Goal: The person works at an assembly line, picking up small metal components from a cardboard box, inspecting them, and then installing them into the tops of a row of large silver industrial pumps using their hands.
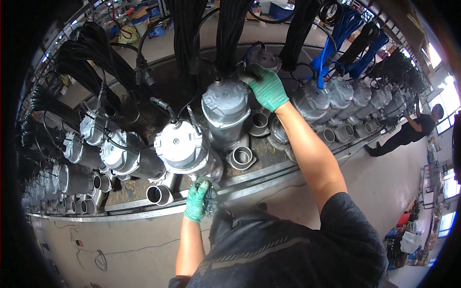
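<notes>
Silver submersible pumps with black cables stand on a long bench. My left hand, in a green glove, is closed at the bench's front edge, below a pump with a bright round lid. Its fingers curl round a small dark grey thing, too blurred to name. At the upper right edge of the middle pump is my right hand, also green-gloved. Its fingers bend inward by the black cables, and the dark fingertips hide what they grip. Round outlet openings face up near the bench edge.
More pumps run along the bench on both sides. Black cable bundles and blue ones hang above. Another person stands at the far right. A thin cable lies on the floor.
</notes>
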